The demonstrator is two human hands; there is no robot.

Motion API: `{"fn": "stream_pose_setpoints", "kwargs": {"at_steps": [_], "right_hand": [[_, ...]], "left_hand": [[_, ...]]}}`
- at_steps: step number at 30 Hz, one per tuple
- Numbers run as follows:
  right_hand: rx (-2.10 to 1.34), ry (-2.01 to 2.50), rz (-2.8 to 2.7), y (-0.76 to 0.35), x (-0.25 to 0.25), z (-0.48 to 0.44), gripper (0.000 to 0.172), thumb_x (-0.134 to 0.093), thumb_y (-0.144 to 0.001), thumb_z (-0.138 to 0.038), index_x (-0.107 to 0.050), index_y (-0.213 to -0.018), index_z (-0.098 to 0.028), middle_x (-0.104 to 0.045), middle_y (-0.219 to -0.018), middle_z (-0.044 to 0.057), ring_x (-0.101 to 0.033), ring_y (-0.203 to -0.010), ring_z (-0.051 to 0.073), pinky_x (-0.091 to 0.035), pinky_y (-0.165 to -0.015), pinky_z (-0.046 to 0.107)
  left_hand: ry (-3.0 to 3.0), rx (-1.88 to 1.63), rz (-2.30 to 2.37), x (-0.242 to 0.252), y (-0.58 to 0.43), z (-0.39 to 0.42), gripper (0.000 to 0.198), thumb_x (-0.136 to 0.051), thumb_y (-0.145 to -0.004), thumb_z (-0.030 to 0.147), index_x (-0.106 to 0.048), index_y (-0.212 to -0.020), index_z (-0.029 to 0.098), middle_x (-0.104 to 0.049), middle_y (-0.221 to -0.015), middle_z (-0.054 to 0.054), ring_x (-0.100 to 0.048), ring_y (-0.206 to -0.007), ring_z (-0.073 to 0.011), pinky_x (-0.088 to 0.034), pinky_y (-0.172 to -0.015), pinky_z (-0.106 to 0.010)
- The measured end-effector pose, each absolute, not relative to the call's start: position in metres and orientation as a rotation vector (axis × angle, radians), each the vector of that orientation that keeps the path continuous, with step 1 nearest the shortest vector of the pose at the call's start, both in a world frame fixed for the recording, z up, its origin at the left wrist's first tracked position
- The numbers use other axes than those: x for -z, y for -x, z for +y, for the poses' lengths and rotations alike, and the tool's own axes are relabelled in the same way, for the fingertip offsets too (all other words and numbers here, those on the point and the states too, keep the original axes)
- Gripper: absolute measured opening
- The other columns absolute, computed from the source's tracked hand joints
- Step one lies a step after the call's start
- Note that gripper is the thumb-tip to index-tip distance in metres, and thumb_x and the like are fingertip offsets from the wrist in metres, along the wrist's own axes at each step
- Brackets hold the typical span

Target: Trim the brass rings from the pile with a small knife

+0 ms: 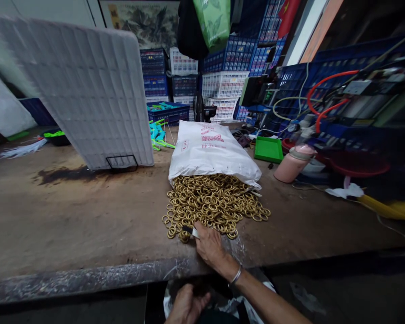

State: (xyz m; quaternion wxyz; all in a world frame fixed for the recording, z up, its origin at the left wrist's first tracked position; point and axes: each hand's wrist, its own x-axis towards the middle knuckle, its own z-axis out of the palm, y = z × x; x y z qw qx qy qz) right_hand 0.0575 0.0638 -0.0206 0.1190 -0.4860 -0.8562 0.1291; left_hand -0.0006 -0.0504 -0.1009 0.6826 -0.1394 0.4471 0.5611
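Note:
A pile of brass-coloured rings (209, 200) spills from the mouth of a white sack (212, 148) onto the brown table. At the near edge of the pile is my right hand (209, 243), its fingers closed on a small tool with a white part and a dark tip (188, 230). The dark tip lies over a few rings. A metal bracelet is on the right wrist. Below the table's front edge, my left hand (189, 303) has its fingers apart and curved, with nothing seen in it. Under it is a whitish plastic bag (168, 297), partly hidden.
A white ribbed panel (97, 99) stands upright on a wire stand at left. To the right are a green tray (268, 149), a pink bottle (293, 164) and a red dish (357, 163). Stacked crates (222, 85) fill the back. The table's worn front edge (87, 279) runs before me.

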Motion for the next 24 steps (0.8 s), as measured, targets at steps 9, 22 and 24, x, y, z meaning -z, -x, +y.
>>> {"fn": "stream_pose_setpoints", "kwargs": {"at_steps": [9,22,24], "right_hand": [[-0.764,1.345,-2.262,-0.066,0.017,0.074,0.014,-0.042,-0.077,-0.019,-0.045,-0.064,-0.019,-0.045,-0.055,-0.003,-0.038,-0.053,0.01,-0.021,-0.051,0.022],[-1.526,1.213,-1.787,-0.088,0.01,0.06,0.016,-0.041,-0.073,-0.027,-0.04,-0.059,-0.02,-0.035,-0.049,-0.008,-0.031,-0.047,0.008,-0.025,-0.045,0.018],[-1.537,1.166,-1.843,-0.093,0.002,0.051,0.013,-0.041,-0.072,-0.024,-0.043,-0.06,-0.019,-0.037,-0.052,-0.007,-0.034,-0.049,0.008,-0.027,-0.047,0.018]], "left_hand": [[0.227,-1.128,1.125,0.097,0.002,-0.055,0.009,-0.055,-0.068,0.009,-0.056,-0.076,0.013,-0.063,-0.067,-0.008,-0.062,-0.06,-0.0191,-0.042,-0.049,-0.025],[-0.581,-1.31,1.323,0.013,0.02,-0.062,0.039,-0.063,-0.066,0.044,-0.057,-0.091,0.015,-0.059,-0.064,-0.001,-0.048,-0.042,-0.0087,-0.036,-0.036,-0.019],[-0.604,-1.391,1.405,0.0,0.024,-0.05,0.044,-0.063,-0.066,0.046,-0.055,-0.096,0.016,-0.055,-0.057,0.003,-0.044,-0.037,-0.0079,-0.032,-0.033,-0.018]]}}
